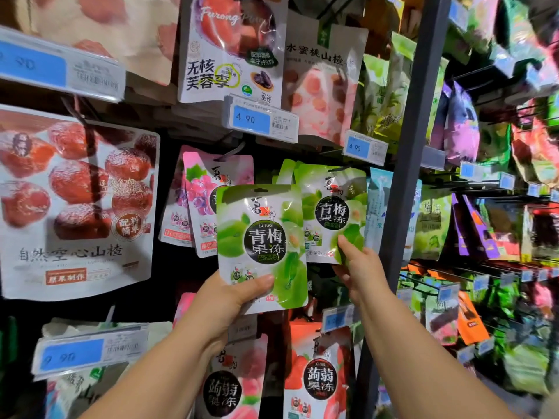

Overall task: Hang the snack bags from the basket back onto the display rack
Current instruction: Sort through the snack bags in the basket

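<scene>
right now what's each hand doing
Left hand: grips the loose green jelly bag by its bottom.
Right hand: pinches the bottom of the hanging green jelly bag.

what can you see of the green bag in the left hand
The green bag is a flat, glossy plastic pouch, white and green, printed with green plums and a dark round badge with white Chinese lettering. A hang slot shows near its top edge, with no hook through it. It stands upright, facing the camera, in front of the rack. The left hand has it in its grip at the lower left corner, thumb on the front. Its right edge overlaps a matching hanging bag.
</scene>
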The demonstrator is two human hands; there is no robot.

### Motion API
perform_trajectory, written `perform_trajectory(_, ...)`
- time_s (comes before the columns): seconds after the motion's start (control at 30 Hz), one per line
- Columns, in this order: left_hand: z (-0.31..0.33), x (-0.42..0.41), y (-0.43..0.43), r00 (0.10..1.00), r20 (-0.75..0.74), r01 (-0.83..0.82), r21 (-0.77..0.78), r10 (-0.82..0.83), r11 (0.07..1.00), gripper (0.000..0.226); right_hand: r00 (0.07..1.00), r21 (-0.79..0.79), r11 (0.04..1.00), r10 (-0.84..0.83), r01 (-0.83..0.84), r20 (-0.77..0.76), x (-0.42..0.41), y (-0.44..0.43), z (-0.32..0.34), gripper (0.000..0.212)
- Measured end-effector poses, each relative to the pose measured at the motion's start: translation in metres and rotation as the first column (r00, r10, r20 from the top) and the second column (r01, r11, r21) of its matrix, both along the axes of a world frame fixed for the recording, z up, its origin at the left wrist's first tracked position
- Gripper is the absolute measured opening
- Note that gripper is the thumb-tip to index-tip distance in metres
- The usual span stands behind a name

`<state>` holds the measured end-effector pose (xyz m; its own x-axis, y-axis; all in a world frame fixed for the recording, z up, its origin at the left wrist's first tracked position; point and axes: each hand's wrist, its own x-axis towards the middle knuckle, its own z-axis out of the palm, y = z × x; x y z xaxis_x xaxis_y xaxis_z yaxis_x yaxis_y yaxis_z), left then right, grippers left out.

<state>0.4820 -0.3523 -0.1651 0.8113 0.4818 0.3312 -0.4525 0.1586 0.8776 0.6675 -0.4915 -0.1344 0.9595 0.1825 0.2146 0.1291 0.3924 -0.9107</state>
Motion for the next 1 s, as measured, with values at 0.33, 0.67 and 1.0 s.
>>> perform_trajectory(0.33,0.005,0.02,-0.011,0.999,0.015,0.049,0.001,-0.049,0.999,0.04,0.91,-0.234,0.944,-0.128,0.234,0.393,-0.056,-0.008,-0.021,0.009)
perform_trajectory(0.67,0.018,0.04,-0.037,0.993,0.079,0.085,0.026,-0.087,0.996,0.035,0.916,-0.228,0.961,0.226,-0.155,0.331,-0.053,-0.014,-0.019,0.071)
perform_trajectory(1.0,0.02,0.056,-0.053,0.998,0.001,0.057,0.223,-0.059,0.973,0.031,0.9,-0.15,0.982,0.166,-0.114,0.403,-0.032,-0.028,-0.031,0.073)
